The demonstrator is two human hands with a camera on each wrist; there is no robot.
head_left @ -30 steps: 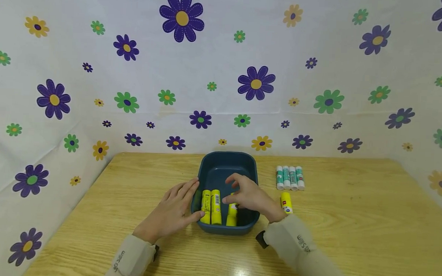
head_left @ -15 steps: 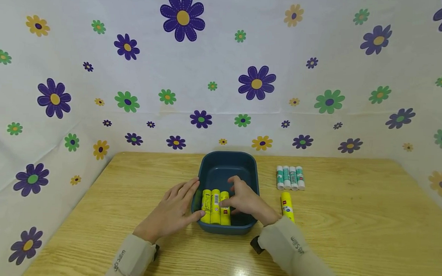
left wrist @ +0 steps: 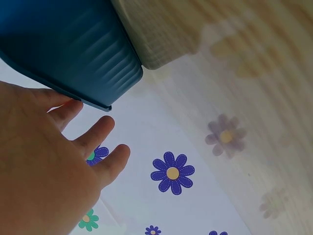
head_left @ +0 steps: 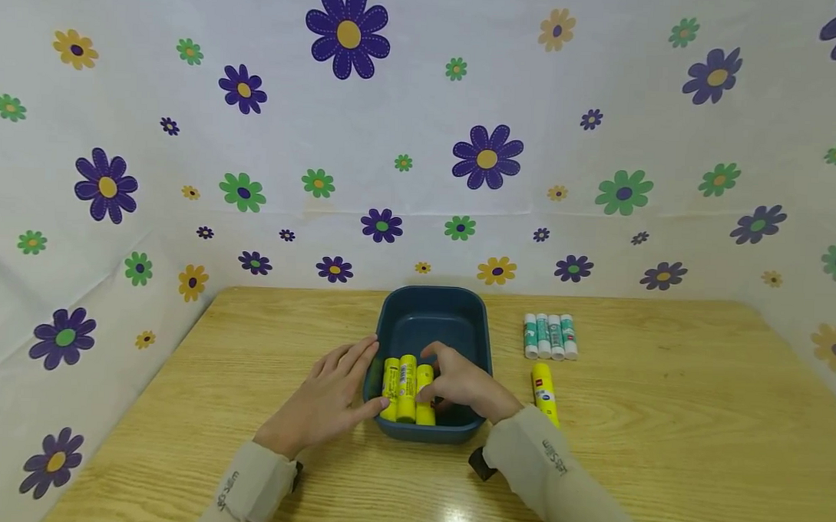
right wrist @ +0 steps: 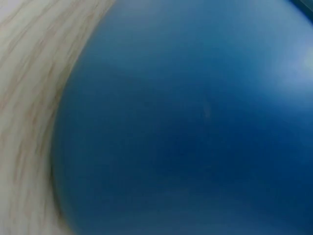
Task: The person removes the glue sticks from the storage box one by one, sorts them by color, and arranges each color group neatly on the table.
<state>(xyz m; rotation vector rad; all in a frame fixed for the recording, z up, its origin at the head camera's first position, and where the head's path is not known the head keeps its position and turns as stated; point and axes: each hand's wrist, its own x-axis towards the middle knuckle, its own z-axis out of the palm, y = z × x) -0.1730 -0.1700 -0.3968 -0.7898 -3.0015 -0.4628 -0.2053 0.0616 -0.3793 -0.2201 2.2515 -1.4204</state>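
Note:
Three yellow glue sticks stand side by side in the near left part of a dark blue bin: a left glue stick point(head_left: 391, 379), a middle glue stick point(head_left: 407, 383) and a right glue stick point(head_left: 424, 376). My right hand point(head_left: 465, 382) reaches in over the bin's right side, its thumb and curled fingers about the right glue stick. My left hand point(head_left: 330, 400) rests along the left rim of the bin point(head_left: 429, 434), fingers extended and thumb over the near left edge by the left stick. In the left wrist view, the fingertips touch the rim. The right wrist view shows only the bin's outer wall.
To the right of the bin, another yellow glue stick point(head_left: 544, 392) lies on the wooden table point(head_left: 661, 423), partly hidden by the right sleeve. Several white and green glue sticks point(head_left: 550, 336) lie in a row behind it. A flowered cloth point(head_left: 277, 133) hangs behind.
The right yellow glue stick has moved left against the other two inside the bin, with my right hand. The middle stick shifted slightly. My left hand has stayed in place.

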